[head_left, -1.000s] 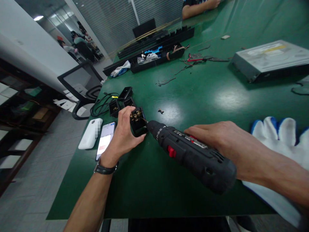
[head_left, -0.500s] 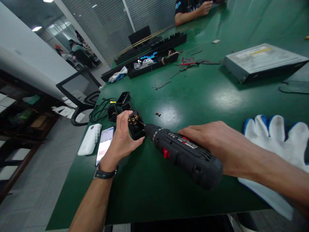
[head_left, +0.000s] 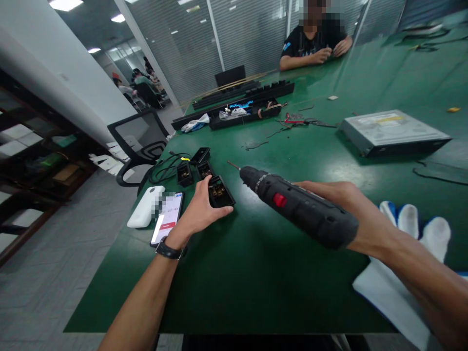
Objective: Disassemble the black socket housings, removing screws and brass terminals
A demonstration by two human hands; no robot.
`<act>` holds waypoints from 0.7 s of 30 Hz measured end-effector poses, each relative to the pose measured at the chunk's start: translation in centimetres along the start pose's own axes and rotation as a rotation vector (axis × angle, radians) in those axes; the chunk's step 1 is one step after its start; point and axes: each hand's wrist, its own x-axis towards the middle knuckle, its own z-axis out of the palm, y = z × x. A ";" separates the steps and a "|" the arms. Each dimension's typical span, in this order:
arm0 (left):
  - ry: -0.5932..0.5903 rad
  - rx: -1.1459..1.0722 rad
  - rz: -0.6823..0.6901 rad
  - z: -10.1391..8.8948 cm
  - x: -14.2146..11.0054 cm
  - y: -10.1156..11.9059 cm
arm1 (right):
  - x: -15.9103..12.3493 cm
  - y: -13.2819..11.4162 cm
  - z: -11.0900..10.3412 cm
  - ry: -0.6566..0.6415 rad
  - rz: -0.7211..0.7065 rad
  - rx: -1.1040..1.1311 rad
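Observation:
My left hand (head_left: 205, 207) is closed around a small open black plastic housing (head_left: 221, 193), thumb along its near edge and fingers at its far side. Brass-coloured contacts show inside the housing. In my right hand (head_left: 334, 195) is a black cordless screwdriver (head_left: 292, 202) with a red switch, held above the table. Its thin bit (head_left: 234, 165) points to the upper left, apart from the housing. Beyond my left fingers lie another open black housing (head_left: 185, 174) with metal parts inside, and a black shell (head_left: 201, 155).
Left of my hand lie a lit phone (head_left: 167, 219) and a white case-like object (head_left: 146, 207). White-blue gloves (head_left: 395, 287) lie under my right forearm. A metal disc drive (head_left: 395, 131), wires, pliers (head_left: 294, 118) and a tool tray (head_left: 244, 117) are farther back. A person (head_left: 314, 44) sits opposite.
The screwdriver's bit has come out of the housing, and my right hand has lifted it up and away. My left hand still grips the housing. The camera view has tilted upward.

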 end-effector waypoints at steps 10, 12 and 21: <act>0.002 0.094 -0.019 -1.0 -0.6 1.3 | 0.2 2.0 1.0 0.060 0.088 0.063; 0.124 0.143 0.061 -1.4 -0.2 1.8 | 0.2 2.3 1.1 0.059 0.084 0.054; -0.071 0.304 0.261 0.2 6.5 6.1 | 0.3 3.3 1.5 0.199 0.092 0.028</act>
